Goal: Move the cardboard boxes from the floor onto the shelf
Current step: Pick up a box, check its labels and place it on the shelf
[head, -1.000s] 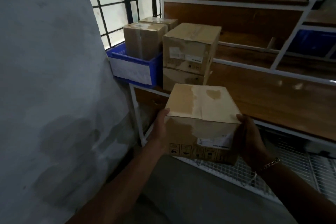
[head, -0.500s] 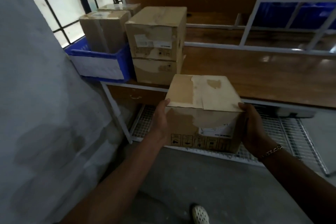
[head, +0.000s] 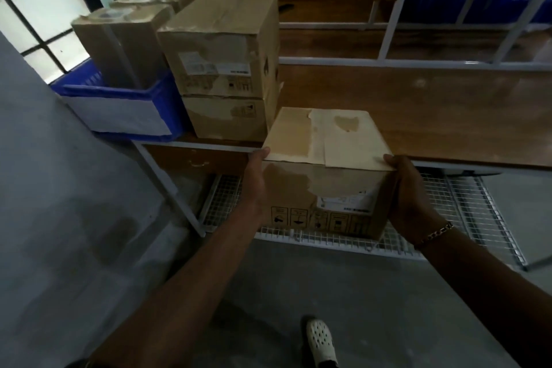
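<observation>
I hold a worn cardboard box (head: 328,140) in front of me, its top at about the height of the wooden shelf (head: 433,110) and its far edge over the shelf's front rail. My left hand (head: 257,185) grips its left side, thumb at the top corner. On the right side my right hand (head: 403,188) grips the same way. Just left of it, two cardboard boxes stand stacked on the shelf, a tall upper box (head: 221,48) on a flatter lower box (head: 227,116).
A blue bin (head: 125,110) at the shelf's left end holds two more taped boxes (head: 122,42). A grey wall (head: 59,188) closes the left side. A white wire rack (head: 466,212) lies under the shelf. The shelf's wood to the right of the stack is bare. My shoe (head: 321,340) is on the floor.
The box has come closer to the shelf and its far edge now reaches over the front rail. Both hands keep the same hold. The view has tilted down.
</observation>
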`<state>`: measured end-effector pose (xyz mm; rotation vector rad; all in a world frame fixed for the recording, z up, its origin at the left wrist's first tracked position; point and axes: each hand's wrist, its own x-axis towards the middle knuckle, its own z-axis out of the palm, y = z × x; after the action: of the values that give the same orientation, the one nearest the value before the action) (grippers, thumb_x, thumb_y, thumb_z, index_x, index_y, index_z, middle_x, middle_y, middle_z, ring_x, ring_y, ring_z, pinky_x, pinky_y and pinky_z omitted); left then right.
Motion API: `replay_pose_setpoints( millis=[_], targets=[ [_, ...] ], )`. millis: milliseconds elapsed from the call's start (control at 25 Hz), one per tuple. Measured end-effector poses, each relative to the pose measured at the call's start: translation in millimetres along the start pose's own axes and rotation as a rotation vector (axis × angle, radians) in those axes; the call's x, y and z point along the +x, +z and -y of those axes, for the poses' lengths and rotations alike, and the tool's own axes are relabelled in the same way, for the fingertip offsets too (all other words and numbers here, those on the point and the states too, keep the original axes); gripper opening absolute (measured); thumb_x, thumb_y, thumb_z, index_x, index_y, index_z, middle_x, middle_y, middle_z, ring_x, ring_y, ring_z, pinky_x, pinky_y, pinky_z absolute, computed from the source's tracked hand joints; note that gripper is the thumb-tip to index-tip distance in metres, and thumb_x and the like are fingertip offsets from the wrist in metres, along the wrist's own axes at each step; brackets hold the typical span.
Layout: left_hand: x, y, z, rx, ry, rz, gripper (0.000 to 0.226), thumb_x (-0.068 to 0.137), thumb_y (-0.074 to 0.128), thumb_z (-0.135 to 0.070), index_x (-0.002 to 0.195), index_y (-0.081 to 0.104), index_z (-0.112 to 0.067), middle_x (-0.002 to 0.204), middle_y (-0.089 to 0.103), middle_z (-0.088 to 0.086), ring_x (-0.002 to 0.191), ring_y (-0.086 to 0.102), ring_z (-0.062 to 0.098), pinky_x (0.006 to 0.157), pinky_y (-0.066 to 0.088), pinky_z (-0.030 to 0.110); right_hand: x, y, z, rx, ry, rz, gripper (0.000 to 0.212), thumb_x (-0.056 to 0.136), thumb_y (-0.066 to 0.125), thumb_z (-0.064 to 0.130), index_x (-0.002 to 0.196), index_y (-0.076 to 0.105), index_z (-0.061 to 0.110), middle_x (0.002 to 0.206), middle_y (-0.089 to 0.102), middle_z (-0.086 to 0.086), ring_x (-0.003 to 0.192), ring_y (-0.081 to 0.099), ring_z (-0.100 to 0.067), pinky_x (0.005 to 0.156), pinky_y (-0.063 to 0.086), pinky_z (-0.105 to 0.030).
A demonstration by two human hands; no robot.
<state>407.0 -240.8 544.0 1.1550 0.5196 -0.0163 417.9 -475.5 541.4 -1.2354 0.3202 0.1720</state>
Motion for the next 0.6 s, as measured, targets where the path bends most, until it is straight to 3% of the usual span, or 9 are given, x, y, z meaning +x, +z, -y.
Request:
replay_pose_setpoints(
  millis=[120, 240, 320, 440, 520, 600],
  targets=[
    [16, 11, -16, -0.032, 0.004, -0.017, 0.042, 0.098, 0.053, -0.038, 0.124, 0.068, -0.008, 0.106, 0.071, 0.016, 0.093, 0.068, 0.033, 0.074, 0.057, 0.039, 14, 6, 15, 0.000, 0.009, 0.034, 0.038, 0.100, 0.045, 0.040, 0.117, 0.064, 0.012, 0.090, 0.077, -0.009, 0.081, 0.071, -0.027, 0.072, 0.056, -0.039],
    [26, 20, -32, -0.034, -0.007, -0.010, 0.034, 0.098, 0.053, -0.039, 0.112, 0.070, -0.013, 0.105, 0.072, 0.016, 0.091, 0.069, 0.033, 0.072, 0.059, 0.040, 24, 9, 27, 0.028, 0.019, 0.028, 0.038, 0.099, 0.047, 0.040, 0.118, 0.065, 0.013, 0.102, 0.075, -0.013, 0.090, 0.069, -0.031, 0.085, 0.055, -0.045],
    [30, 25, -39, -0.012, 0.010, -0.009, 0.031, 0.098, 0.053, -0.039, 0.107, 0.070, -0.015, 0.104, 0.073, 0.016, 0.089, 0.070, 0.033, 0.069, 0.060, 0.039, 29, 10, 32, 0.045, 0.032, 0.008, 0.036, 0.098, 0.047, 0.041, 0.115, 0.066, 0.014, 0.097, 0.075, -0.011, 0.091, 0.068, -0.031, 0.090, 0.052, -0.048],
    [31, 29, -45, 0.024, 0.052, -0.016, 0.031, 0.098, 0.053, -0.040, 0.111, 0.070, -0.017, 0.111, 0.074, 0.015, 0.099, 0.072, 0.034, 0.079, 0.061, 0.046, 34, 10, 41, 0.051, 0.045, 0.011, 0.037, 0.096, 0.050, 0.042, 0.115, 0.066, 0.015, 0.088, 0.077, -0.008, 0.082, 0.071, -0.028, 0.080, 0.056, -0.044],
    [32, 32, -50, 0.062, 0.102, -0.032, 0.027, 0.100, 0.052, -0.040, 0.106, 0.071, -0.022, 0.103, 0.077, 0.009, 0.095, 0.074, 0.029, 0.078, 0.062, 0.044, 39, 11, 49, 0.043, 0.047, 0.017, 0.034, 0.096, 0.050, 0.042, 0.111, 0.066, 0.015, 0.084, 0.076, -0.007, 0.076, 0.072, -0.025, 0.075, 0.056, -0.041],
    [34, 35, -55, 0.090, 0.134, -0.004, 0.024, 0.102, 0.050, -0.038, 0.101, 0.070, -0.025, 0.085, 0.079, 0.000, 0.081, 0.076, 0.020, 0.066, 0.064, 0.037, 43, 11, 53, 0.026, 0.043, 0.044, 0.032, 0.097, 0.048, 0.041, 0.106, 0.066, 0.015, 0.080, 0.075, -0.006, 0.071, 0.072, -0.023, 0.071, 0.057, -0.038]
  ],
)
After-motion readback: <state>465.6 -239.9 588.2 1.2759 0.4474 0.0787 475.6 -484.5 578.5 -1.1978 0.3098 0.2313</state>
